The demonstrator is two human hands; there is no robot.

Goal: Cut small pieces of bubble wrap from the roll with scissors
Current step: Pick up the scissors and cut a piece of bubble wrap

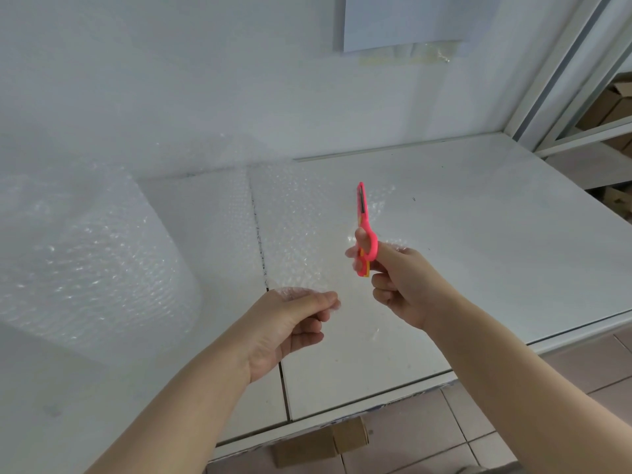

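Observation:
A big roll of clear bubble wrap (pixel 85 261) stands at the left on the white table (pixel 496 241). Its loose sheet (pixel 294 220) runs right across the table toward the middle. My left hand (pixel 290 323) pinches the near edge of that sheet between thumb and fingers. My right hand (pixel 400 282) grips pink scissors (pixel 365 230) by the handles, blades closed and pointing up and away, just right of the sheet's edge. Some wrap shows behind my right hand.
A white wall rises behind the table, with a sheet of paper (pixel 403 22) taped high up. Metal shelving (pixel 581 97) with cardboard boxes stands at the right. A cardboard box (pixel 318 443) sits on the tiled floor under the table's front edge.

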